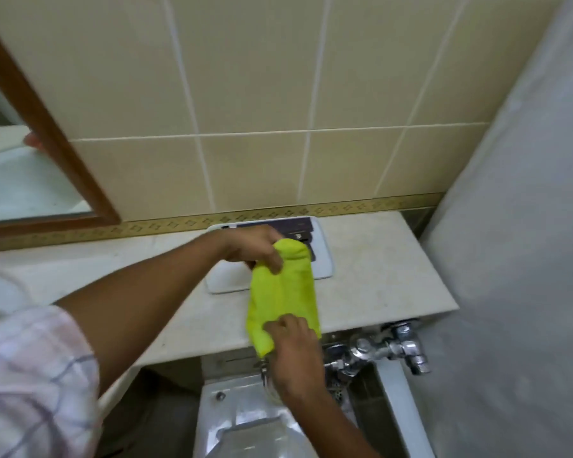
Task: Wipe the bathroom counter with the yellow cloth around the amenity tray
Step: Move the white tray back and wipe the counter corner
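Beige tiled wall (pixel 262 77), wood-framed mirror (pixel 30 180), toilet (pixel 245 424) below.

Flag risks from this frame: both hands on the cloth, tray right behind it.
1. The yellow cloth is stretched between the left hand and right hand over the amenity tray; a sweep may shove the tray or its dark packets.
2. The cloth's lower end hangs past the counter edge above the toilet; a slip could drop it in.
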Demonstrator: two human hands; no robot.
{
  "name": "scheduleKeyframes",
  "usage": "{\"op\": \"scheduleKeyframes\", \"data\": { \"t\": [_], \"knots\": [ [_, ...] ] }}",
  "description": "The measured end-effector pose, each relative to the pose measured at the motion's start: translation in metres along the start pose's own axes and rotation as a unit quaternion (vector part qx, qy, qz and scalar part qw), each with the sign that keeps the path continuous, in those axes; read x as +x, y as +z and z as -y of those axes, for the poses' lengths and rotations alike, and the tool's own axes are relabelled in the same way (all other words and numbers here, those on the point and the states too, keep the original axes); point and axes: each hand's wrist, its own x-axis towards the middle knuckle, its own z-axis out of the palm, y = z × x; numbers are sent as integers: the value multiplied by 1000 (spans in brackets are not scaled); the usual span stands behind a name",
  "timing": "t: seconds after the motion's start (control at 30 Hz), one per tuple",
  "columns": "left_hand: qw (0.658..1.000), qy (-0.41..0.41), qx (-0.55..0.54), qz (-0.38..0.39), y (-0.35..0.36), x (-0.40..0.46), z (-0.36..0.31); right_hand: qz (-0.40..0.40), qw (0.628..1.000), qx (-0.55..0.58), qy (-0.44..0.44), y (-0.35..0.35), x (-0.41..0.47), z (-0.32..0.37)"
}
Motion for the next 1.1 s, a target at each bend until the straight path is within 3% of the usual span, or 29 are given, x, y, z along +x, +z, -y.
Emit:
{"op": "scheduleKeyframes", "data": {
  "t": [0.17,0.23,0.33,0.4,0.43,0.5,0.57,0.67,0.8,1.1],
  "knots": [
    [996,85,-9,24,52,84,-96,-99,989,-28,103,-53,-12,-102],
    [995,95,1,17,65,110,-116,-88,988,-30,126,-63,-11,-130],
    [981,103,156,-47,72,132,-118,17,995,-31,95,-68,-2,-162],
    [941,114,293,-124,80,127,-98,91,992,10,86,-73,3,-177],
    [928,138,306,-163,88,117,-82,83,991,47,95,-77,6,-183],
    [903,235,286,-217,108,88,-37,-8,990,96,105,-78,19,-189],
    [876,310,325,-173,125,57,12,-81,987,89,108,-71,40,-188],
    [840,354,404,-81,135,41,58,-48,990,12,134,-46,68,-182],
    [843,356,395,-78,129,47,65,-35,984,-78,156,-16,84,-181],
    [840,355,400,-92,126,60,73,-52,987,-94,120,-30,208,-217]
  ]
}}
